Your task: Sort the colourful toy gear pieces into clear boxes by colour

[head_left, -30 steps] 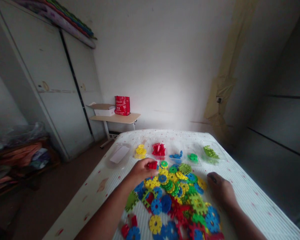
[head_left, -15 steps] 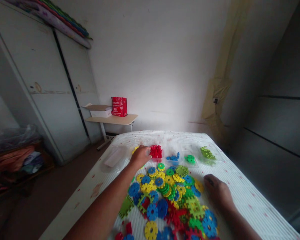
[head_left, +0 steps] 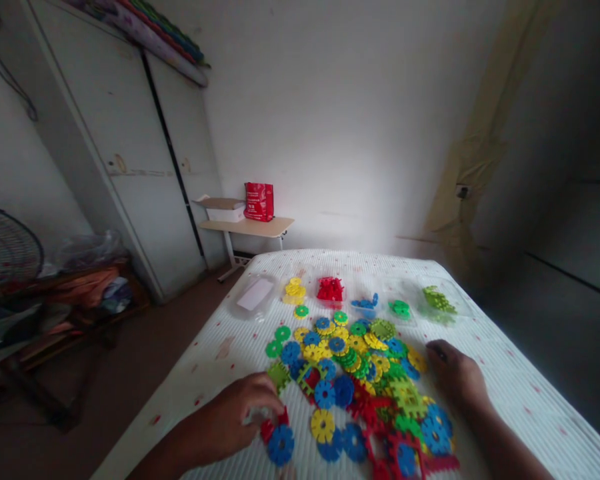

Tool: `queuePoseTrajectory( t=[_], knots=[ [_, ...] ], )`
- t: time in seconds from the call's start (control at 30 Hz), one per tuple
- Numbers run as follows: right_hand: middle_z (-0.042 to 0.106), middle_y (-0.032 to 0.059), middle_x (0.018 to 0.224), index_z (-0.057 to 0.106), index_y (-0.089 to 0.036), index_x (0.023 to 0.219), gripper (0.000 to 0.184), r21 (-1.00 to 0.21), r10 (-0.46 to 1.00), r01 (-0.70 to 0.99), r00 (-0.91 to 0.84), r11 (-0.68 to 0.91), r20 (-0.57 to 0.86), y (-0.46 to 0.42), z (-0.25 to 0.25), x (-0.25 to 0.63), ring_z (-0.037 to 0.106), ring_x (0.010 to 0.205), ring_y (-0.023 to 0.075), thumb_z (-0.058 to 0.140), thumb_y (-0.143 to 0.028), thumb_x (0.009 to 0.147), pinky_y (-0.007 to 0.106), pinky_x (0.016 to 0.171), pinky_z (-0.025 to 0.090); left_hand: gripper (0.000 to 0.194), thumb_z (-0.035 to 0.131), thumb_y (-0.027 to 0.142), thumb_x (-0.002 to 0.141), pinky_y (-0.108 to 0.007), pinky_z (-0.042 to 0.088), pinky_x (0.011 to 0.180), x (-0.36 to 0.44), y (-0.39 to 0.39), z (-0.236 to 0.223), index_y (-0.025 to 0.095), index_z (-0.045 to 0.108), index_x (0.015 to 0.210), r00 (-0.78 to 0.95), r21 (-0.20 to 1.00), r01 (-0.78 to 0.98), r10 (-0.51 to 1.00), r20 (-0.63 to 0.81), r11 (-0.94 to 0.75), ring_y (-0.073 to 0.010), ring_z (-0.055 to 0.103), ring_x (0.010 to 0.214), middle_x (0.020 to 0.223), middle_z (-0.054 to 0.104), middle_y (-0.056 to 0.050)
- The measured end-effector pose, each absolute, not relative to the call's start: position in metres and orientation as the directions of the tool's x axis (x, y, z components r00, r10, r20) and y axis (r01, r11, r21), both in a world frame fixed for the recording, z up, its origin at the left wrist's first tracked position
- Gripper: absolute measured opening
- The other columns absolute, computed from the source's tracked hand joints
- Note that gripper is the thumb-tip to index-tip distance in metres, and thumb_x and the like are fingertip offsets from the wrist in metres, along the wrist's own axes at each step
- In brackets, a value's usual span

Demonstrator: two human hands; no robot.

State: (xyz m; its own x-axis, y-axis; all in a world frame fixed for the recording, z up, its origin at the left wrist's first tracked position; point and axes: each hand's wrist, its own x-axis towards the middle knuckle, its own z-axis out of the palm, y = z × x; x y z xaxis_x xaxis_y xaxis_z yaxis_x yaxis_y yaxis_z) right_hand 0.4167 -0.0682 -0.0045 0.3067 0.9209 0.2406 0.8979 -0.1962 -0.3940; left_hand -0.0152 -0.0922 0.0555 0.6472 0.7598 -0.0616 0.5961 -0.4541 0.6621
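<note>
A heap of red, blue, yellow and green plastic gear-shaped pieces [head_left: 360,380] lies on a white bed [head_left: 510,393]. My left hand [head_left: 230,420] is down at the near left edge of the heap, fingers curled and pinching a red piece [head_left: 270,427] beside a blue one [head_left: 281,445]. My right hand [head_left: 455,377] rests knuckles-up on the bed at the heap's right edge, its fingers curled under. Farther back stands a row of clear trays holding sorted pieces: yellow [head_left: 294,290], red [head_left: 330,290], blue [head_left: 364,305], green [head_left: 400,308] and light green [head_left: 437,300].
A clear tray with a white card [head_left: 254,295] sits at the row's left end. Beyond the bed stand a small table [head_left: 247,228] with a red bag [head_left: 259,201] and a box, tall white wardrobes [head_left: 130,160], and a fan [head_left: 5,247] with clutter on the left.
My left hand has drawn back from the red tray at the far row to the heap's near left edge and closed on a red piece. My right hand has stayed put.
</note>
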Motion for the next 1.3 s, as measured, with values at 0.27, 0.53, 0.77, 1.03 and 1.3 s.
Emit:
queuePoseTrajectory(
  t=[0.27,0.53,0.77,1.03,1.3],
  knots=[
    [0.070,0.0042,0.081,0.063,-0.023,0.084,0.031,-0.425,0.913,0.887,0.313,-0.183,0.260,-0.068,-0.009,0.419,0.064,0.073,0.0183,0.038,-0.039,0.078,0.023,0.062,0.043,0.034,0.042,0.007,0.072,-0.023,0.039,0.076,0.003,-0.110,0.038,0.026,0.062,0.093,0.620,0.547,0.678,0.782,-0.067,-0.490,-0.0146,0.052,0.088,0.101,0.053,-0.002],
    [0.070,0.0043,0.080,0.064,-0.022,0.085,0.032,-0.445,0.906,0.877,0.325,-0.181,0.271,-0.068,-0.008,0.418,0.064,0.071,0.0182,0.039,-0.040,0.076,0.023,0.061,0.043,0.014,0.044,0.009,0.072,-0.021,0.035,0.066,0.012,-0.102,0.035,0.019,0.053,0.073,0.547,0.457,0.766,0.832,-0.093,-0.452,-0.0127,0.051,0.078,0.086,0.054,-0.001],
    [0.070,0.0051,0.081,0.065,-0.022,0.083,0.033,-0.412,0.907,0.893,0.314,-0.182,0.280,-0.069,-0.006,0.414,0.064,0.071,0.0182,0.036,-0.038,0.078,0.024,0.061,0.042,0.019,0.043,0.008,0.070,-0.020,0.033,0.061,0.028,-0.066,0.045,0.018,0.059,0.071,0.542,0.519,0.701,0.838,0.059,-0.490,-0.0108,0.049,0.069,0.072,0.054,0.002],
    [0.070,0.0043,0.082,0.062,-0.023,0.084,0.030,-0.416,0.906,0.893,0.308,-0.171,0.289,-0.069,-0.009,0.415,0.064,0.074,0.0186,0.037,-0.038,0.079,0.024,0.062,0.042,0.025,0.053,0.031,0.084,-0.034,0.049,0.076,0.077,0.011,0.097,0.015,0.059,0.102,0.368,0.611,0.657,0.895,0.250,-0.441,-0.0180,0.058,0.088,0.103,0.060,-0.004],
    [0.070,0.0034,0.081,0.061,-0.023,0.083,0.029,-0.447,0.916,0.879,0.305,-0.167,0.259,-0.068,-0.009,0.416,0.064,0.074,0.0179,0.036,-0.037,0.079,0.024,0.064,0.043,0.033,0.053,0.032,0.085,-0.039,0.049,0.081,0.089,0.022,0.099,0.017,0.052,0.115,0.334,0.599,0.669,0.898,0.287,-0.441,-0.0197,0.057,0.098,0.115,0.055,-0.008]
  ],
)
